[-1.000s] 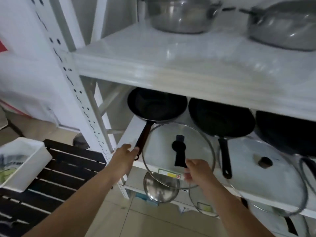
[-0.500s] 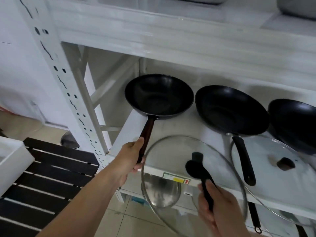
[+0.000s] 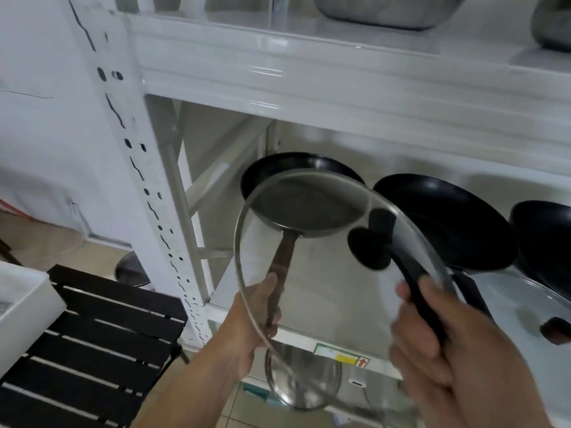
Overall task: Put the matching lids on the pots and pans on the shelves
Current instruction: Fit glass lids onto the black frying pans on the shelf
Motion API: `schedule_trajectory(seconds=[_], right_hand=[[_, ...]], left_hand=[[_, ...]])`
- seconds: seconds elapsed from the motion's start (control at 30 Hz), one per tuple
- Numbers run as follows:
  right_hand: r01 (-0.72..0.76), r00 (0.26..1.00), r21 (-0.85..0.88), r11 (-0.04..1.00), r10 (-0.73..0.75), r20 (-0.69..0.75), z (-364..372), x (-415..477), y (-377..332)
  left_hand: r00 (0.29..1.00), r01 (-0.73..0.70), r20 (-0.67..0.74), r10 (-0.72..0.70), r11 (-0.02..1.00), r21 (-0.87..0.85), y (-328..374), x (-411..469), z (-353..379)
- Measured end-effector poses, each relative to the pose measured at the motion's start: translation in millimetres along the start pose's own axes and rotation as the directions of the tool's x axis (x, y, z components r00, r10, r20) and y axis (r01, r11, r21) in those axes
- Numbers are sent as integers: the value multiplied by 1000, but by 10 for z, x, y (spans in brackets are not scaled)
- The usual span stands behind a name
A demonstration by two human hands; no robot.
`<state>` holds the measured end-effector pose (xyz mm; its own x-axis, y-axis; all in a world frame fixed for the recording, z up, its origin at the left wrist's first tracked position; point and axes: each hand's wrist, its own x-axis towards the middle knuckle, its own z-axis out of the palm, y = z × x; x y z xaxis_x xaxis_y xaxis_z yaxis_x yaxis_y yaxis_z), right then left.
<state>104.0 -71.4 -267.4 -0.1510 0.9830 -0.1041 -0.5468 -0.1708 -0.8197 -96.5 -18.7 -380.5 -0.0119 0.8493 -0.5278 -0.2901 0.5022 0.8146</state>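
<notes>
A black frying pan (image 3: pixel 287 168) sits at the left end of the middle shelf (image 3: pixel 333 322). My left hand (image 3: pixel 247 329) grips its brown handle (image 3: pixel 279 273) near the shelf's front edge. My right hand (image 3: pixel 438 350) holds a round glass lid (image 3: pixel 324 267) by its long black handle. The lid is tilted in the air in front of the pan, and its far rim overlaps the pan's near half. It does not rest on the pan.
Two more black pans (image 3: pixel 445 217) (image 3: pixel 543 236) stand to the right, with another glass lid (image 3: pixel 525 307) lying before them. Steel pots (image 3: pixel 383 10) are on the shelf above. A steel lid (image 3: pixel 302 378) hangs below. A black slatted table (image 3: pixel 86 344) with a white tray (image 3: pixel 24 298) stands at left.
My right hand has raised the glass lid up and forward from below the shelf edge until it overlaps the left pan. My left hand keeps hold of the pan's handle.
</notes>
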Motion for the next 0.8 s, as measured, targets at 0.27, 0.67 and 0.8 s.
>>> schedule_trajectory(seconds=[0.27,0.67,0.8], right_hand=[[-118,981,-183,976,86,-173,254,1833,56],[-206,975,-220,954,180,-130,126,2987,367],[-209,976,-216,954,189,-110,143,3039,396]], left_hand=[[997,-9,-78,10,1000,24,-16,24,35],[994,-34,-100,34,999,2,-40,93,63],[993,-46,-112,47,999,6,-35,82,72]])
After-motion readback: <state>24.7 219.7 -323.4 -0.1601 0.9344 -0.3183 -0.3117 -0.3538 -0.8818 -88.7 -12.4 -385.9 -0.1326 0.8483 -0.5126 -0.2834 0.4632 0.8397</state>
